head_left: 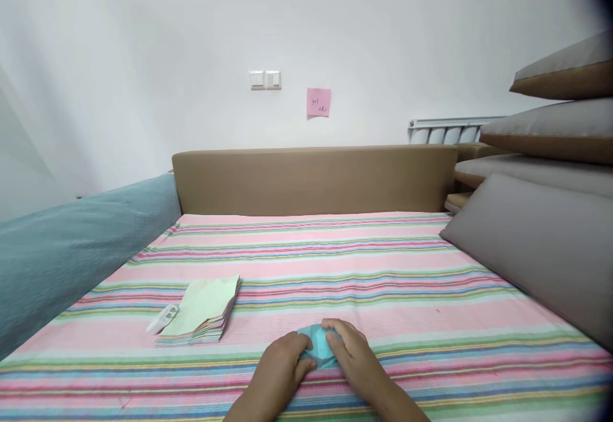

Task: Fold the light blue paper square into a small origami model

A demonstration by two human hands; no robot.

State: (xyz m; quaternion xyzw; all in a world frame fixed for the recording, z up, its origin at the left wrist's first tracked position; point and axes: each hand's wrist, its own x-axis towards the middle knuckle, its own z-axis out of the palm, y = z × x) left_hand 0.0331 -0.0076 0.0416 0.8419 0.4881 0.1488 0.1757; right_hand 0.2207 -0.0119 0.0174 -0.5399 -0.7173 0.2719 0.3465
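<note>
A small piece of turquoise folded paper (318,344) is between my two hands, low in the middle of the head view. My left hand (283,361) closes on its left side, thumb and fingers pressed to the edge. From the right, my right hand (351,352) grips it, with fingers over its top. The fingers cover parts of the paper, so its full shape is hidden. To the left of my hands lies a stack of coloured paper (204,307), pale green on top.
A white plastic tool (163,318), its kind unclear, touches the stack's left side. Striped cloth (383,262) covers the bed. Grey cushions (536,237) are piled at right, a blue-covered armrest (86,237) runs along the left, and a brown backrest (311,179) stands behind.
</note>
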